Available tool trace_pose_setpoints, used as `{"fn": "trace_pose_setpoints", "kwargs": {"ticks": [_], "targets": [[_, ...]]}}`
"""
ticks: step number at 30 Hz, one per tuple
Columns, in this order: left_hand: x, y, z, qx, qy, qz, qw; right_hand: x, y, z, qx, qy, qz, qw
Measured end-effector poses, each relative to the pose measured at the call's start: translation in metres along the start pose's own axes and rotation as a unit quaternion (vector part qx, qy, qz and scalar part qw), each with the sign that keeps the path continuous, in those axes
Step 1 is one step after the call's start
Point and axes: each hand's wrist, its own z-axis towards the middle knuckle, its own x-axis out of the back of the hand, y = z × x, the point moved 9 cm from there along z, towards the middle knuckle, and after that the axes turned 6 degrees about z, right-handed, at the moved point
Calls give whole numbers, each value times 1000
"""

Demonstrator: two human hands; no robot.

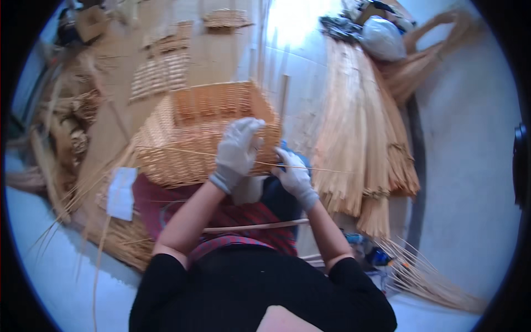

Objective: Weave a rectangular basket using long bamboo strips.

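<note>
A woven tan basket (188, 166) with slanted sides rests tilted over my lap, its hollow facing up and away. My left hand (235, 152), in a pale glove, is curled over the near wall, fingertips toward the inside. Beside the basket's right corner, my gloved right hand (294, 174) is closed, with thumb and fingers around a thin strand (326, 169). This strand runs along the near wall, passes by my left hand and sticks out to the right. Part of the near wall and some of the strand are hidden behind my left hand.
Bundles of long pale fibre (348, 122) lie to the right, a clear plastic bag (383, 39) beyond them. Woven panels (160, 74) are on the brown board at the far left. Loose canes (431, 276) fan out at the lower right. A white cloth (121, 193) lies left of my lap.
</note>
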Motion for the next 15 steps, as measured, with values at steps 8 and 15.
{"fn": "trace_pose_setpoints", "kwargs": {"ticks": [8, 15], "targets": [[106, -162, -163, 345, 206, -60, 914, -104, -96, 33, -57, -95, 205, 973], [163, -270, -200, 409, 364, -106, 830, -165, -192, 66, 51, -210, -6, 976]]}}
